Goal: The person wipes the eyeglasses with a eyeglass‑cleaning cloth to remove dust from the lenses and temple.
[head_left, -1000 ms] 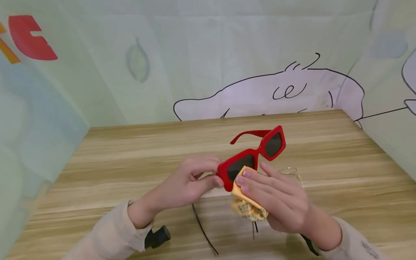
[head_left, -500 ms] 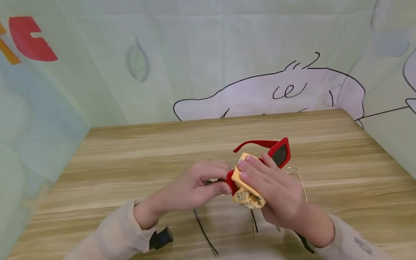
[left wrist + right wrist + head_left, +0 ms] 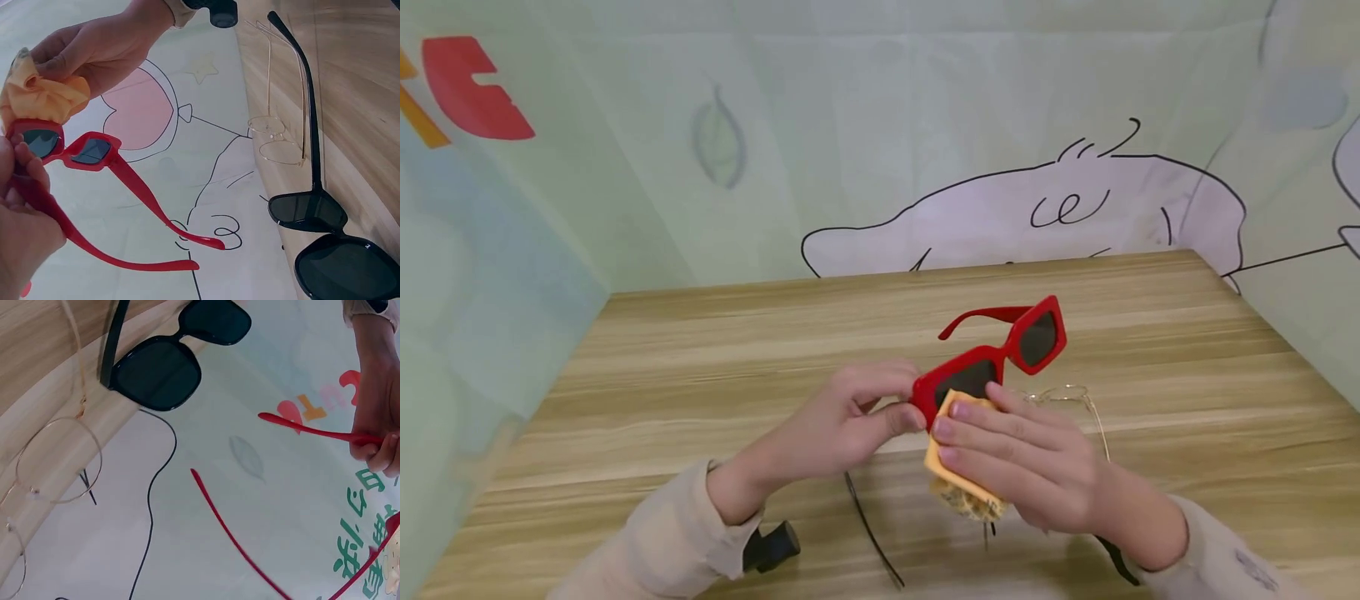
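Red-framed sunglasses are held above the table, tilted, with both arms unfolded. My left hand grips them at the left end of the frame, thumb in front. My right hand holds a bunched yellow cloth against the lower part of the left dark lens, its fingers laid over the cloth. In the left wrist view, the cloth bulges out beneath the right thumb, touching the red frame. The right wrist view catches only the red arms and a frame edge, with the left hand around one arm.
Black sunglasses lie on the wooden table, mostly hidden behind the hands in the head view. Beside them are thin gold wire-rimmed glasses. A printed cloth backdrop rises behind the table.
The right hand swept the cloth up over the left lens, covering it, then back down to its lower edge. The red sunglasses dipped, then rose again in the left hand.
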`<state>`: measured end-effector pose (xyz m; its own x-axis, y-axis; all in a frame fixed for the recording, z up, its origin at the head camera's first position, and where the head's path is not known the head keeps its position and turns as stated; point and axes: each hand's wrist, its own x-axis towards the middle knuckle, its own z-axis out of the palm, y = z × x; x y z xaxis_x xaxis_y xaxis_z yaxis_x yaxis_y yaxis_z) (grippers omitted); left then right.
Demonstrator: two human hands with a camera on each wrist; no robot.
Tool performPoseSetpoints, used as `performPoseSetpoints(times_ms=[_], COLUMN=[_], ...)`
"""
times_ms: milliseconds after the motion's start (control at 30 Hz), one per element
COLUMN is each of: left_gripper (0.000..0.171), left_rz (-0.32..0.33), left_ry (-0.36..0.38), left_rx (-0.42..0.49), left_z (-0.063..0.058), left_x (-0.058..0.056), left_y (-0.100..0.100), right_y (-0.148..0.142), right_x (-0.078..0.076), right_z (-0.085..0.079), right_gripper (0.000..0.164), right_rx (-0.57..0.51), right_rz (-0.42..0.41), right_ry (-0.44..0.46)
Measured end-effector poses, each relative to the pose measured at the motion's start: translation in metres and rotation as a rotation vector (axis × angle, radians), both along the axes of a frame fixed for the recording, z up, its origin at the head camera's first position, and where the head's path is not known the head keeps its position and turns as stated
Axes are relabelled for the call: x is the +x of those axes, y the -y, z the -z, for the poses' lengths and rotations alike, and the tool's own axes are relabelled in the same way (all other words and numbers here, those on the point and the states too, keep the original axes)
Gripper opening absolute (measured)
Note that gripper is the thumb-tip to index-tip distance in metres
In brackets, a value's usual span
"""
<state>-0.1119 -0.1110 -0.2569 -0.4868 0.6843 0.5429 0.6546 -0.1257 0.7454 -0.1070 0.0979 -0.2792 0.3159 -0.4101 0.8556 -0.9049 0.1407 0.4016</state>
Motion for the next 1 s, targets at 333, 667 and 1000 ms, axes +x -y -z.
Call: performPoseSetpoints(times_ms=[333,667,1000], left_gripper=[0.033,0.033,0.032], left_rz=[0.022,0.058,-0.010], left_ry=[0.050,0.000,0.026], left_rx=[0.027,0.020,0.000], left_z=[0.000,0.000,-0.002], left_x=[0.000,-0.001,-0.001], left_y=[0.004,-0.004,0.000], right_y=[-0.008,0.007,0.002], right_x=[-0.001,0.000,0.000], right_z=[-0.004,-0.003,0.003], right_gripper=[0.018,0.021,0.018], right_rx=[-0.115,-0.089,-0.042], right_rz=[0.096,0.086,0.027], right_ry=[0.061,0.086,-0.010])
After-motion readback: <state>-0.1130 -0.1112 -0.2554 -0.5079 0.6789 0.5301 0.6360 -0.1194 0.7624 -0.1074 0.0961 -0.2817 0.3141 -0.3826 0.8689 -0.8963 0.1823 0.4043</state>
